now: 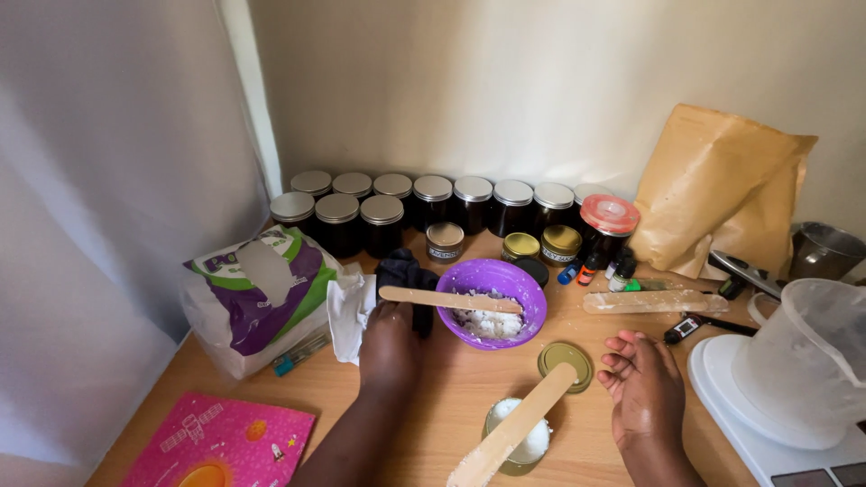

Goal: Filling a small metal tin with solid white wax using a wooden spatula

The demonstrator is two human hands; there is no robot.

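**Both hands down beside the purple bowl and the small tin**

From my remote seat I watched the head view look down on a wooden table pushed against a pale wall. My left hand lay palm down just left of the purple bowl, fingers reaching forward onto a dark cloth; I could not tell whether they had pinched the cloth or merely rested on it. A wooden stick lay across the bowl's rim, its near end over that hand's fingertips, and white crumbly stuff sat inside the bowl.

My right hand rested on the table to the right, fingers loosely curled and half open, holding nothing. Just left of it lay a gold lid, flat on the wood. Nearer to me stood a small open tin with white filling, and a second wooden stick leaned across it, its far end over the lid.

Behind the bowl ran a row of dark jars with silver lids, a few small gold tins and tiny bottles. A purple and green bag stood at the left, a pink book at the near corner, a brown paper sack at the back right, and a clear plastic jug on a white scale at the far right.
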